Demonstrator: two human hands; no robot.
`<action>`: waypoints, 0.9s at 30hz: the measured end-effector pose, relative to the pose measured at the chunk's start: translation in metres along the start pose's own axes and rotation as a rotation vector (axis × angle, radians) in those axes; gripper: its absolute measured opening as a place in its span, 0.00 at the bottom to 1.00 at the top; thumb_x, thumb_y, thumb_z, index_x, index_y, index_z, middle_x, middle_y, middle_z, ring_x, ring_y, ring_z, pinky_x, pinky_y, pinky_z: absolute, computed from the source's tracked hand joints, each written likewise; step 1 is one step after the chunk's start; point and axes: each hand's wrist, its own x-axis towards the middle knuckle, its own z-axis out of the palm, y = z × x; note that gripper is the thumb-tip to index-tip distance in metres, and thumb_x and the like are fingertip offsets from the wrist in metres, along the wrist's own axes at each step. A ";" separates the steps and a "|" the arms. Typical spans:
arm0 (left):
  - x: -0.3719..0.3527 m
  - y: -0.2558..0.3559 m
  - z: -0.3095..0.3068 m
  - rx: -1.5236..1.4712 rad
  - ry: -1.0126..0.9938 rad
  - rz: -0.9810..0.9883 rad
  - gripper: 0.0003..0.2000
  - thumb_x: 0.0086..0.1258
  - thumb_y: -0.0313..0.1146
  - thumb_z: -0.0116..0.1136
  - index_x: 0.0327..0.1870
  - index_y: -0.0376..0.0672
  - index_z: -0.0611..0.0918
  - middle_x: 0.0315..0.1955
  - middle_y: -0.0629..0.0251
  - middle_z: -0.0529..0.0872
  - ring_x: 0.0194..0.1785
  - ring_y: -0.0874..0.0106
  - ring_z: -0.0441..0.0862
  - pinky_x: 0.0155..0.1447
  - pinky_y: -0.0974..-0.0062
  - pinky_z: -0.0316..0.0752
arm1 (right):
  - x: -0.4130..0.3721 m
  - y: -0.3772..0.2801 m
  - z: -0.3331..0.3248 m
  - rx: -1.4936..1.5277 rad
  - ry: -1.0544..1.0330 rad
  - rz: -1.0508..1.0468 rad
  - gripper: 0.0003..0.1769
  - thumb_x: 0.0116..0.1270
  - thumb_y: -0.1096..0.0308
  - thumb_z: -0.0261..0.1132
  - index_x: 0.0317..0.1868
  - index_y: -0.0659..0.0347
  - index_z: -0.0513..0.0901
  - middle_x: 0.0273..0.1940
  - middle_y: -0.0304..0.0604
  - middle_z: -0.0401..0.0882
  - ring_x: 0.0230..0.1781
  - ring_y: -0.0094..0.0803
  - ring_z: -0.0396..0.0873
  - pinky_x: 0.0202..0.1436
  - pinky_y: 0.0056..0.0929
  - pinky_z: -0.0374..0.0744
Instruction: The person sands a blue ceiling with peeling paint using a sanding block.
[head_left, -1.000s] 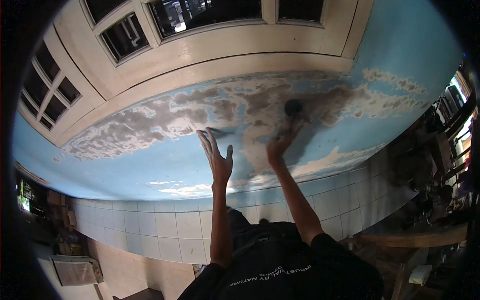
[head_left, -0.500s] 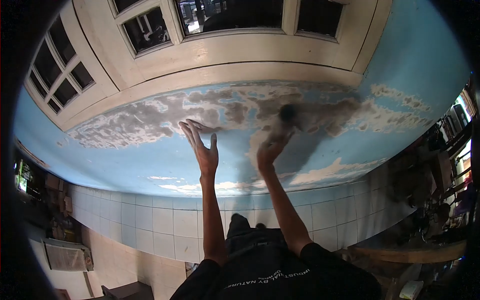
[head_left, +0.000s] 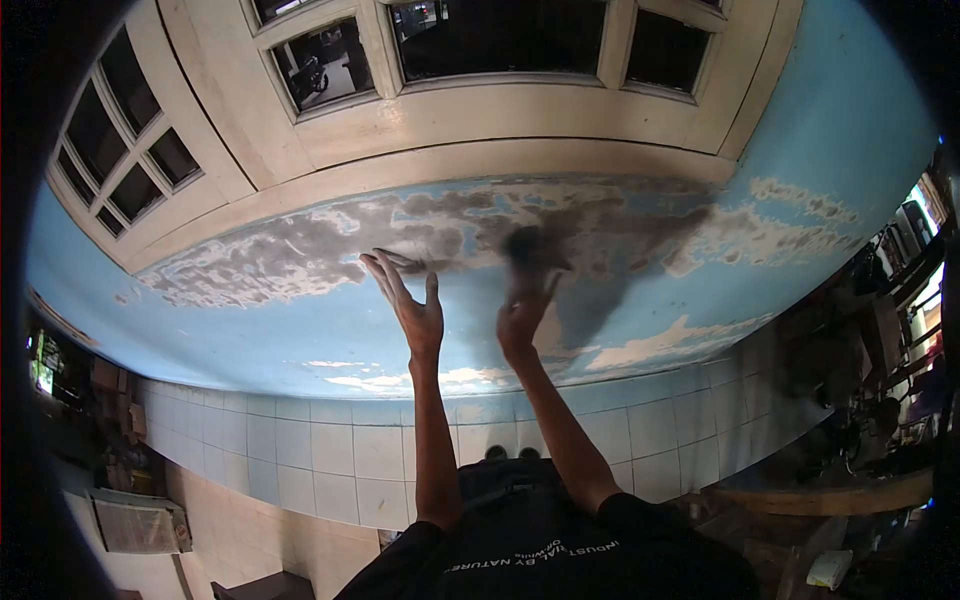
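Observation:
In front of me is a light blue wall point(head_left: 350, 320) with a wide band of worn, bare grey and whitish patches point(head_left: 300, 245) below the window frame. My left hand point(head_left: 412, 305) is raised against the wall with fingers stretched out and thumb apart, holding nothing. To its right, my right hand point(head_left: 524, 312) is closed on a dark, round-ended tool point(head_left: 524, 243), smeared by motion, so its kind does not show. The tool is over the bare patches, and a shadow spreads to the right of it.
Cream wooden window frames point(head_left: 440, 125) with dark panes run above the patches. White tiles point(head_left: 330, 450) line the foot of the wall. A wooden beam point(head_left: 830, 500) and dark clutter stand at the right; a pale box-like thing point(head_left: 140, 522) is at lower left.
My right hand has swept left along the wall with the dark tool, closer to my left hand. My left hand stays in nearly the same spot, while the whole view has shifted slightly.

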 end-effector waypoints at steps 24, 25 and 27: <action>0.001 -0.005 -0.023 -0.014 -0.190 0.028 0.50 0.60 0.21 0.66 0.79 0.54 0.46 0.78 0.51 0.32 0.80 0.50 0.34 0.78 0.50 0.47 | 0.022 0.027 0.004 -0.106 0.209 0.043 0.26 0.72 0.71 0.53 0.70 0.67 0.67 0.70 0.61 0.63 0.75 0.56 0.55 0.77 0.61 0.46; 0.001 -0.004 -0.021 -0.006 -0.181 0.024 0.50 0.60 0.21 0.66 0.79 0.53 0.46 0.78 0.50 0.32 0.80 0.50 0.33 0.79 0.50 0.46 | 0.020 0.019 0.007 -0.106 0.216 0.042 0.26 0.72 0.71 0.53 0.70 0.67 0.67 0.70 0.61 0.63 0.75 0.56 0.55 0.77 0.61 0.46; 0.000 -0.003 -0.016 -0.001 -0.173 0.016 0.50 0.60 0.21 0.66 0.79 0.52 0.46 0.78 0.50 0.32 0.80 0.50 0.33 0.79 0.50 0.45 | 0.007 0.007 0.001 -0.099 -0.085 -0.169 0.26 0.75 0.69 0.49 0.71 0.66 0.67 0.72 0.59 0.61 0.76 0.55 0.54 0.77 0.62 0.44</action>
